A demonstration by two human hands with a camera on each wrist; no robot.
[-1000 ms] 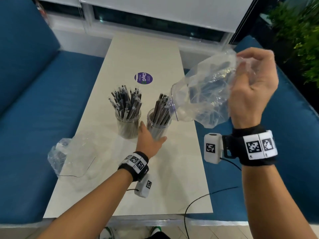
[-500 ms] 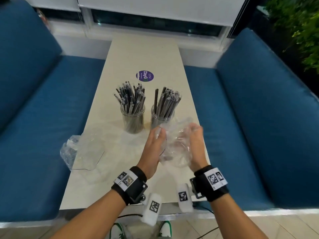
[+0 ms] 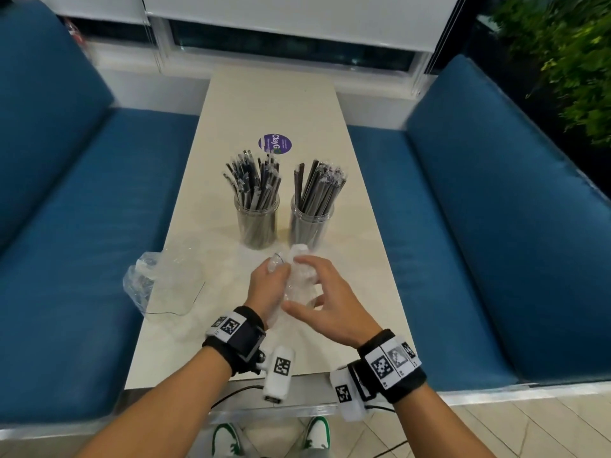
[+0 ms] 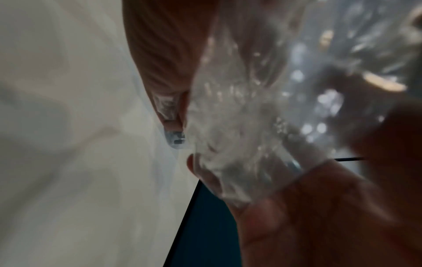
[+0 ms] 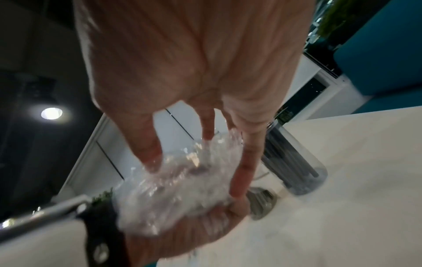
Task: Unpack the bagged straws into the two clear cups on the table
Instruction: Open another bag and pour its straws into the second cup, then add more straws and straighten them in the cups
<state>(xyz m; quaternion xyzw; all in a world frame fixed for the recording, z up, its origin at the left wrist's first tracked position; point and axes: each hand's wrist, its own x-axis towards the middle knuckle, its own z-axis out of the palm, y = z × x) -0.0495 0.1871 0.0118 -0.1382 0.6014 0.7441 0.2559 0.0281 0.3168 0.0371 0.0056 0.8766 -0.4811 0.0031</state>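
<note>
Bag [image 3: 299, 285] crumpled btwn both hands: left hand [image 3: 266, 287] grip curled round it, right hand [image 3: 325, 304] fingers pressing

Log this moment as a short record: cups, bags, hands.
left cup: upright, full of straws
right cup: upright, full of straws, beside the left one
empty bag: lying at the table's left edge
crumpled bag: squeezed between both hands
left hand: grips crumpled bag
right hand: fingers pressing crumpled bag
</note>
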